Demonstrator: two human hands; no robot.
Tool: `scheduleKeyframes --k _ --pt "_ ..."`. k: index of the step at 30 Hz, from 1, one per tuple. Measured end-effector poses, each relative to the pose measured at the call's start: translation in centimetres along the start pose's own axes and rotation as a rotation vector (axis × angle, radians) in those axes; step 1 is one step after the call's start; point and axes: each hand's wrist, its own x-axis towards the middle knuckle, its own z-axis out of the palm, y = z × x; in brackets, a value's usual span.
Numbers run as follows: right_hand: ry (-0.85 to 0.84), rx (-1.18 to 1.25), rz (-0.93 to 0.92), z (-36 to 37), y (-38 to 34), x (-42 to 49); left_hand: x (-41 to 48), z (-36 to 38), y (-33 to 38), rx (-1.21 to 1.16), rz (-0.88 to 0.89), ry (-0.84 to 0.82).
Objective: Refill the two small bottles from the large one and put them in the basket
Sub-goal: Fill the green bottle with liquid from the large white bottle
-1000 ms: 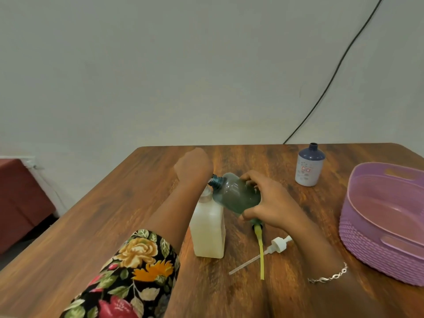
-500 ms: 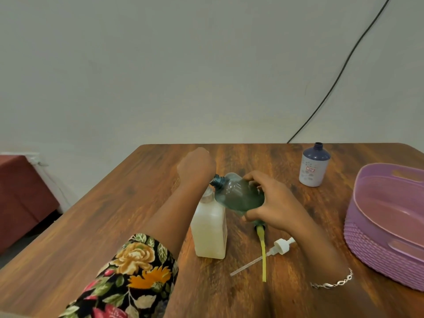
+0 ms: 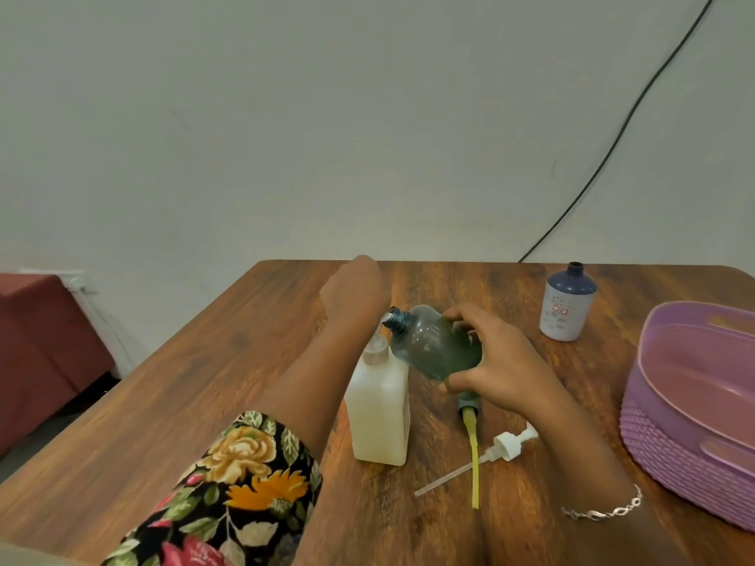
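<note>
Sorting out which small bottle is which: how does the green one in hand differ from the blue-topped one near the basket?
The green bottle is see-through; the blue-topped bottle is opaque with a white body. The green bottle is tilted, gripped by the right hand; the blue-topped bottle stands upright on the table, untouched. Both are uncapped.

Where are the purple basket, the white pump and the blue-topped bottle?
purple basket (image 3: 653, 435), head view, woven outer wall.
white pump (image 3: 505, 444), head view, its collar.
blue-topped bottle (image 3: 561, 320), head view, white body.
</note>
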Motion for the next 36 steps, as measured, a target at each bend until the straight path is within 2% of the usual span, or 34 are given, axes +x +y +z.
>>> scheduleKeyframes --k 2,14,24,32,36 --pt "-0.004 -0.018 0.006 0.2 0.0 0.0 -0.2 0.2 -0.2 0.027 0.000 0.029" --pt "-0.005 -0.034 -0.009 -0.6 -0.5 0.2 0.9 -1.0 0.2 0.060 0.029 -0.035" --pt "-0.031 -0.049 0.013 0.5 -0.1 -0.1 0.0 0.7 -0.5 0.076 -0.034 -0.043" --pt "0.005 -0.041 -0.018 -0.6 -0.1 0.1 0.5 -1.1 0.1 0.066 0.054 0.054" --pt "-0.001 -0.053 -0.012 -0.5 0.1 0.1 0.2 -0.2 0.0 0.108 0.045 0.039"
